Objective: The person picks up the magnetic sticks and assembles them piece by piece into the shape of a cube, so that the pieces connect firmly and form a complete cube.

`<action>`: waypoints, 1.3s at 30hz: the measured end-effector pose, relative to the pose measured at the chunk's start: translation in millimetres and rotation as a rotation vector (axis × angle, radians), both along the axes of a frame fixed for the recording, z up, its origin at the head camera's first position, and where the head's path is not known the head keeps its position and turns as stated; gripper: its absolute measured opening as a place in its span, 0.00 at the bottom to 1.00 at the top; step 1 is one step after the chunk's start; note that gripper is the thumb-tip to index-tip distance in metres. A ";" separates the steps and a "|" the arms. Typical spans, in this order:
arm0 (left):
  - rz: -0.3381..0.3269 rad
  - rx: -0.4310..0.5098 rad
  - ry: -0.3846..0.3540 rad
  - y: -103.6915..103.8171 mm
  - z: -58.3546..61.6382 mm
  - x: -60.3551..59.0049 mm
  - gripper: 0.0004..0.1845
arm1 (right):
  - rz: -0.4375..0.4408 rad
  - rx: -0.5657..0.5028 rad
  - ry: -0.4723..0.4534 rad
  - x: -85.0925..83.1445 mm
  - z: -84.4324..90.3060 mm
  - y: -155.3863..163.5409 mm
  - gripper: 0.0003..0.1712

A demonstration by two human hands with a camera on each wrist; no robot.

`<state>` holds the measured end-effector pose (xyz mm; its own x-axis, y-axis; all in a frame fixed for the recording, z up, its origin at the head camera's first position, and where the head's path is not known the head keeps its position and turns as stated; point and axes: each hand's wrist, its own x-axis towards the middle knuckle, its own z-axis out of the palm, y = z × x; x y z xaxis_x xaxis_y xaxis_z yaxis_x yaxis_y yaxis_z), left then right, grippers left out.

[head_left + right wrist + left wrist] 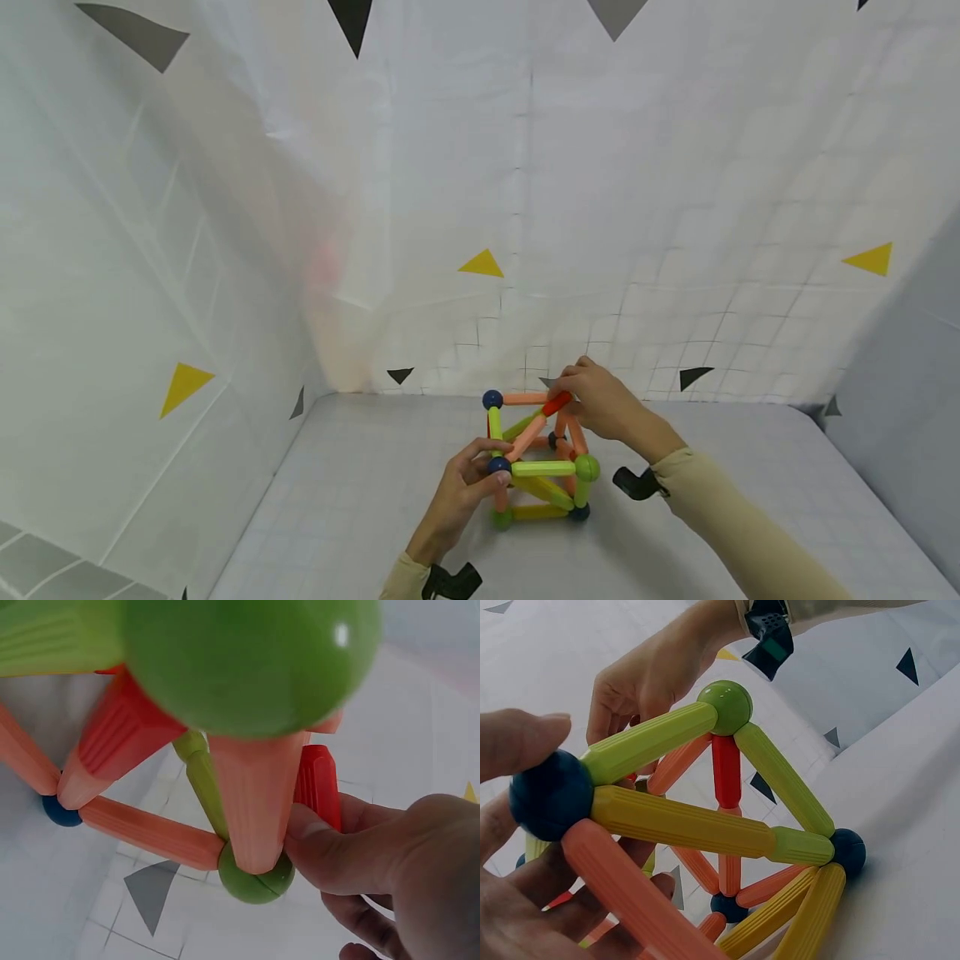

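Observation:
A cube-like frame of magnetic rods and balls stands on the table, with rods in lime, yellow, salmon and red. My left hand holds its near left upper corner, thumb and fingers around a dark blue ball. At the far right upper corner my right hand pinches a red magnetic rod beside a green ball. In the head view, that red rod lines up with a salmon rod slanting across the top from the dark blue ball. The right fingers partly cover the far corner.
A larger-looking green ball forms the near right upper corner. Another dark blue ball tops the far left corner. The white table meets a pale sheet wall with triangles behind the frame, and side walls flank it.

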<state>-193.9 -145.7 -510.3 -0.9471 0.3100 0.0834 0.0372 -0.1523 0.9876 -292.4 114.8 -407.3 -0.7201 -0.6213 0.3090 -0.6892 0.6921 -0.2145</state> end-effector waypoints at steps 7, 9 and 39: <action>-0.004 0.002 0.007 0.2 -0.7 1.0 0.23 | 0.010 0.019 -0.049 1.7 2.4 -6.4 0.16; -0.007 0.005 0.011 0.3 -1.1 0.9 0.23 | 0.005 0.019 -0.067 1.4 1.8 -7.2 0.16; -0.006 -0.003 0.011 0.0 -1.7 -1.3 0.23 | -0.012 -0.083 0.023 0.4 -4.6 -3.5 0.13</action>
<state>-195.2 -145.7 -512.0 -0.9441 0.3162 0.0927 0.0468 -0.1500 0.9876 -292.0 111.3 -411.8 -0.7193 -0.5844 0.3756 -0.6865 0.6805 -0.2560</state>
